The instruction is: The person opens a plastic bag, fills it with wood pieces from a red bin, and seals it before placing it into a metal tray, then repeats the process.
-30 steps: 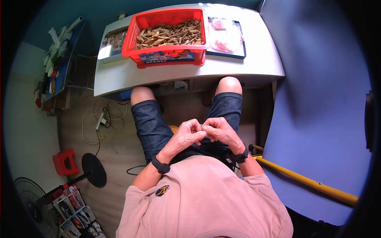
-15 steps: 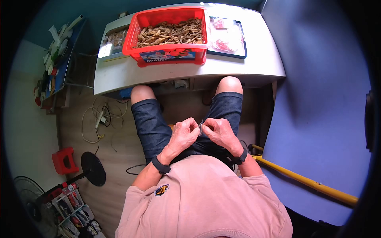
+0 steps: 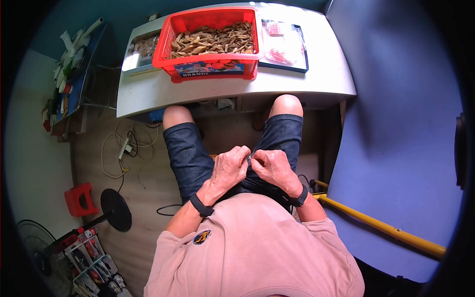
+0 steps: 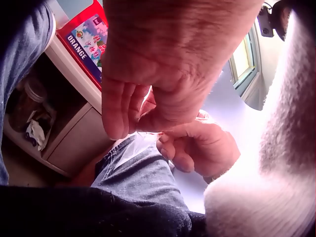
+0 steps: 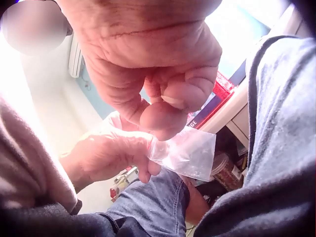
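A small clear plastic bag [image 5: 190,153] hangs between the two hands above the lap, its top edge at the fingertips. The left hand [image 3: 229,167] pinches one side of that edge between thumb and fingers. Facing it, the right hand [image 3: 273,168] pinches the other side, with the fingertips of both hands nearly touching. In the left wrist view the bag [image 4: 136,150] shows as a pale, see-through sheet below the left hand [image 4: 153,74]. Whether anything is inside the bag cannot be told.
On the white table [image 3: 297,85] stands a red basket [image 3: 208,58] of brown dried pieces, with a tray [image 3: 284,49] of small packets on its right and another tray [image 3: 143,52] on its left. A fan [image 3: 37,255] and a red stool [image 3: 81,199] are at the lower left.
Both hands have turned slightly at the wrists, knuckles more upward, and their fingertips have shifted on the bag, which hardly showed a second ago. The basket and trays have not moved.
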A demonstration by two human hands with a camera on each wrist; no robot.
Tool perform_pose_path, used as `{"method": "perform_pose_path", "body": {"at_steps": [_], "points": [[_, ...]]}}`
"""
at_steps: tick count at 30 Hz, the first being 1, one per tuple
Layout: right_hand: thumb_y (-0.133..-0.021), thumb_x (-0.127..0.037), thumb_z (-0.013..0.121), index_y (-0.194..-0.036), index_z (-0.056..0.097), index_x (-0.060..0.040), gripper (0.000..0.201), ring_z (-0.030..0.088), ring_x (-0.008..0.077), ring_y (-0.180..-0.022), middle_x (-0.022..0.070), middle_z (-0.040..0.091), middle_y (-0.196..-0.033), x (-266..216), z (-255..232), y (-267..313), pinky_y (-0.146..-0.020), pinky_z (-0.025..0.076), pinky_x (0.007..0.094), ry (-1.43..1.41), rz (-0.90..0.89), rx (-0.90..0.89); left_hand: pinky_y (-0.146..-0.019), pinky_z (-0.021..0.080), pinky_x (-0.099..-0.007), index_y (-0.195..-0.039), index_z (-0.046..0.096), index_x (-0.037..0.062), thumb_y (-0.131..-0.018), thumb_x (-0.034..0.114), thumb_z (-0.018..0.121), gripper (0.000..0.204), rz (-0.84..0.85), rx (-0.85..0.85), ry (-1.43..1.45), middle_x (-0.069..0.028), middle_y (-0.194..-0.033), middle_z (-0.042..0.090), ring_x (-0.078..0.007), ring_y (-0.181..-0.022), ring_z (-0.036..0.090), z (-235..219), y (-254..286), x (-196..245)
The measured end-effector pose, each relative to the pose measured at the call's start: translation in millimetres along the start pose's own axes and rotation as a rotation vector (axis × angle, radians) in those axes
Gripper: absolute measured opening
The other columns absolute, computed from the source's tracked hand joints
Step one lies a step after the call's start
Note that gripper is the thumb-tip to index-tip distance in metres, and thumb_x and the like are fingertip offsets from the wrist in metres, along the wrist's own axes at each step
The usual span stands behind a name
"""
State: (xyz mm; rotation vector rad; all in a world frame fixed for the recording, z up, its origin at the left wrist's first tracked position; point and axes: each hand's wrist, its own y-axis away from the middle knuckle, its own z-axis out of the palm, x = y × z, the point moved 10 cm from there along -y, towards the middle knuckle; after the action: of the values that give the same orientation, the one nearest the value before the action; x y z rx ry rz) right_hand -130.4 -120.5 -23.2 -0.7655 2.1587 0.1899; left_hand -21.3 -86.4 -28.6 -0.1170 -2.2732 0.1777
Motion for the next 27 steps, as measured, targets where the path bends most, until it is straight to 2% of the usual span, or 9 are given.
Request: {"method": "perform_pose_path", "body": {"at_steps": [9,10,12,13,14,15,19,22,27], "points": [[-0.083,-0.012,0.067,-0.074,0.065,0.0006,0.016,0.065,0.0338,-0.058,0.0191,0.064,-0.066,-1.2,-1.4,-0.8,-0.053,0.051,0.0405,-0.065,0.008,-0.021,-0.063,0.054,-0.0385,-0.088,0.064,0.0013,-0.082,0.002,0.068,0.008,0.066,-0.008,0.025,-0.0158,-0.080,0.066,-0.0341,-0.072,0.066,-0.4,0.5,3.3],[-0.083,-0.012,0.067,-0.074,0.065,0.0006,0.016,0.065,0.0338,-0.058,0.0191,0.064,-0.066,-2.1,-3.6,-1.5,-0.053,0.051,0.0405,-0.065,0.008,-0.021,-0.061,0.054,-0.0365,-0.088,0.064,0.0006,-0.084,0.002,0.068,0.006,0.029,-0.005,0.081,-0.0136,-0.077,0.066,-0.0299,-0.068,0.066,-1.2,0.0,-0.9],[-0.079,-0.011,0.072,-0.089,0.067,0.0014,0.017,0.069,0.0314,-0.071,0.0187,0.069,-0.084,-1.0,-7.9,-1.4,-0.063,0.056,0.0390,-0.246,0.060,-0.028,-0.059,0.053,-0.0345,-0.089,0.064,-0.0001,-0.086,0.002,0.067,0.005,-0.006,-0.002,0.138,-0.0115,-0.073,0.066,-0.0258,-0.064,0.066,-0.1,1.6,-6.2],[-0.079,-0.011,0.072,-0.089,0.067,0.0014,0.017,0.069,0.0314,-0.071,0.0187,0.069,-0.084,-0.2,-9.3,-1.7,-0.063,0.056,0.0390,-0.246,0.061,-0.028,-0.056,0.051,-0.0339,-0.088,0.064,-0.0003,-0.087,0.003,0.066,0.003,-0.133,-0.009,0.312,-0.0108,-0.072,0.066,-0.0224,-0.060,0.065,5.4,4.7,-21.1],[-0.077,-0.012,0.075,-0.100,0.065,0.0014,0.029,0.068,0.0323,-0.084,0.0190,0.068,-0.097,-4.9,-14.0,-2.5,-0.074,0.056,0.0396,-0.220,-0.002,-0.003,-0.053,0.050,-0.0332,-0.088,0.064,-0.0004,-0.088,0.003,0.065,0.003,-0.260,-0.016,0.485,-0.0100,-0.070,0.065,-0.0190,-0.057,0.063,11.5,8.7,-33.9],[-0.074,-0.013,0.078,-0.112,0.064,0.0015,0.043,0.068,0.0332,-0.097,0.0194,0.067,-0.110,-10.3,-18.2,-2.2,-0.084,0.056,0.0402,-0.194,-0.064,0.022,-0.048,0.046,-0.0246,-0.094,0.066,-0.0001,-0.092,0.004,0.063,0.005,-0.383,-0.071,0.739,-0.0018,-0.069,0.063,-0.0069,-0.057,0.058,18.3,13.0,-38.3],[-0.071,-0.018,0.082,-0.130,0.055,0.0017,0.068,0.059,0.0378,-0.120,0.0216,0.061,-0.125,-22.7,-13.4,0.7,-0.103,0.048,0.0434,-0.172,-0.189,-0.054,-0.048,0.047,-0.0176,-0.105,0.065,0.0012,-0.094,0.004,0.061,0.012,-0.507,-0.077,1.042,-0.0001,-0.071,0.063,-0.0041,-0.058,0.059,12.2,14.7,-37.7],[-0.071,-0.019,0.083,-0.131,0.054,0.0023,0.069,0.059,0.0374,-0.120,0.0212,0.061,-0.125,-28.4,-5.4,-0.5,-0.102,0.048,0.0433,-0.157,-0.188,-0.079,-0.046,0.047,-0.0181,-0.105,0.066,0.0007,-0.094,0.004,0.062,0.013,-0.507,-0.058,1.049,-0.0007,-0.070,0.064,-0.0038,-0.056,0.059,5.8,12.2,-38.8],[-0.073,-0.017,0.082,-0.129,0.056,0.0022,0.065,0.065,0.0344,-0.096,0.0195,0.067,-0.107,-30.2,-1.4,-4.9,-0.089,0.051,0.0429,-0.117,-0.167,-0.070,-0.045,0.048,-0.0184,-0.102,0.068,0.0000,-0.092,0.004,0.061,0.013,-0.527,-0.049,1.039,-0.0015,-0.069,0.065,-0.0042,-0.053,0.059,3.9,11.8,-42.9]]}}
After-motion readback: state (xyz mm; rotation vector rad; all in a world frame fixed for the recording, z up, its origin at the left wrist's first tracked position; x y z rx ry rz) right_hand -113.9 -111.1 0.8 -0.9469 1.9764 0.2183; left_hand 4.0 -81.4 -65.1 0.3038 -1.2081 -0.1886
